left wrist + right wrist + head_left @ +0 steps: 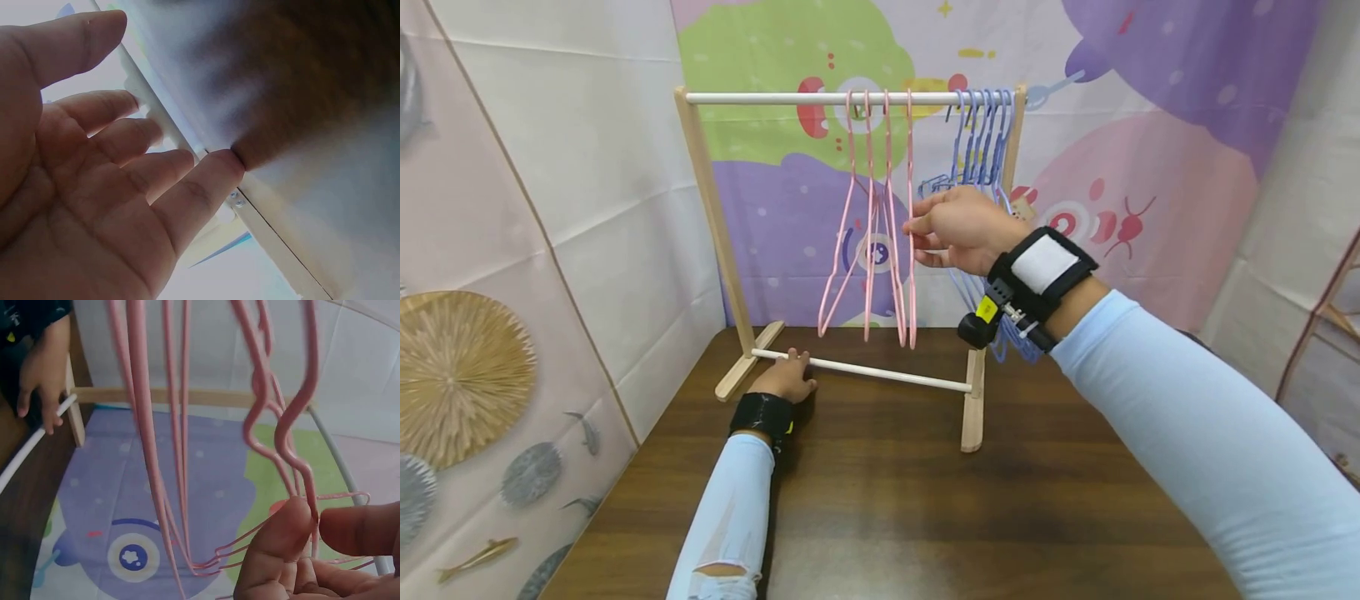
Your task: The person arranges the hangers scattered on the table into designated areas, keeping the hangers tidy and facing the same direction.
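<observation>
Several pink hangers [869, 275] hang from the white top rod [760, 98] of a small wooden rack [711, 200]. My right hand [964, 227] is at the rightmost one; in the right wrist view its thumb and fingertip pinch the bent wire of this pink hanger [306, 450]. Low on the left, my left hand [784, 381] rests at the rack's white bottom rod [887, 372], fingers reaching over it. The left wrist view shows those fingers [200, 194] spread and fairly straight, holding nothing.
Blue hangers [983, 154] crowd the rod's right end, partly hidden behind my right hand and wrist. The rack's wooden feet [972, 417] stand on a dark brown table [880, 500]. Behind it hangs a cartoon-patterned cloth [790, 225]; a pale curtain [617, 167] borders the left.
</observation>
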Tool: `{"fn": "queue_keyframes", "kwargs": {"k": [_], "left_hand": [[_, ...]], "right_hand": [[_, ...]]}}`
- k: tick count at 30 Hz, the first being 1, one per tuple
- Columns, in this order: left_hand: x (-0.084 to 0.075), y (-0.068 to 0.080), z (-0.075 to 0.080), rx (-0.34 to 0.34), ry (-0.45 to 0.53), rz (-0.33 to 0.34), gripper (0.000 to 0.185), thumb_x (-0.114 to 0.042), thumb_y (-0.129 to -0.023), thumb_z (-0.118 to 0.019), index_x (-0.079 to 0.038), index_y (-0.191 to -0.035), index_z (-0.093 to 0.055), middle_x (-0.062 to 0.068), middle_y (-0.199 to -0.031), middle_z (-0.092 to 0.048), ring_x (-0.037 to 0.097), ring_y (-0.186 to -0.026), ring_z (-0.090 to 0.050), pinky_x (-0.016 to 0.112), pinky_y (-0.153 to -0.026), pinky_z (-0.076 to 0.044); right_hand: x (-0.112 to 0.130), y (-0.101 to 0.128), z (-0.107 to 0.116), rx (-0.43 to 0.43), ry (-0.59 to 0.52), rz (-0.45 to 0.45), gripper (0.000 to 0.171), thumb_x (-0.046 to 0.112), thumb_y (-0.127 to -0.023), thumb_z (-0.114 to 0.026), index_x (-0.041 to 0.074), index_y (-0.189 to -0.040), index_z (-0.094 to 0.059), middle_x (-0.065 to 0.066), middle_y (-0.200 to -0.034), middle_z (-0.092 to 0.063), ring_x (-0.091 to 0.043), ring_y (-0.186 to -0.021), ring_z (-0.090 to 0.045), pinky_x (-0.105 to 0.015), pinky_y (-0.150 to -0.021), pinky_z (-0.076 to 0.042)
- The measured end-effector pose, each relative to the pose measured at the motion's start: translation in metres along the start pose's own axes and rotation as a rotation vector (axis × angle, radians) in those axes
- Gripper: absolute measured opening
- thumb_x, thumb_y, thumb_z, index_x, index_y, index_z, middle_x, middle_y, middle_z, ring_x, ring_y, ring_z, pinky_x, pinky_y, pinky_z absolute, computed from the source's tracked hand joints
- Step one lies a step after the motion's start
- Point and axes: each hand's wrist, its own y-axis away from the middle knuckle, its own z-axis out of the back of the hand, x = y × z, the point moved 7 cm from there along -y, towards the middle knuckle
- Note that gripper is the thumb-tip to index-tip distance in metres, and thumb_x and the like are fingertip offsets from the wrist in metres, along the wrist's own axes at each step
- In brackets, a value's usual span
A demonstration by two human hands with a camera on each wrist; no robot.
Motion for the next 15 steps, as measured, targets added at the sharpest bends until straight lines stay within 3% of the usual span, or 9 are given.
{"fn": "queue_keyframes", "kwargs": {"k": [7,11,15], "left_hand": [[0.001,0.001,0.0,0.005,0.001,0.0,0.068,-0.021,-0.102,-0.057,0.007,-0.157,-0.029,0.038,-0.161,-0.019,0.054,-0.147,-0.025,0.061,-0.117,-0.032],[0.0,0.0,0.001,0.01,0.005,-0.003,0.067,-0.021,-0.102,-0.057,0.007,-0.157,-0.03,0.038,-0.161,-0.019,0.054,-0.147,-0.024,0.061,-0.117,-0.032],[-0.003,-0.001,0.001,0.006,0.001,-0.004,0.067,-0.02,-0.102,-0.056,0.007,-0.157,-0.029,0.038,-0.161,-0.018,0.054,-0.148,-0.024,0.061,-0.117,-0.032]], "right_hand": [[-0.006,0.02,0.002,0.048,0.045,0.039,0.049,0.01,-0.106,-0.052,-0.003,-0.151,-0.035,-0.011,-0.124,-0.05,-0.02,-0.091,-0.056,-0.029,-0.082,-0.056],[-0.006,0.054,0.004,0.079,0.097,0.183,0.049,0.01,-0.107,-0.05,-0.004,-0.151,-0.035,-0.014,-0.133,-0.047,-0.023,-0.101,-0.054,-0.033,-0.091,-0.055],[-0.014,0.1,0.016,0.017,0.282,0.391,0.037,0.017,-0.106,-0.056,0.001,-0.139,-0.054,-0.013,-0.117,-0.061,-0.024,-0.096,-0.061,-0.032,-0.085,-0.057]]}}
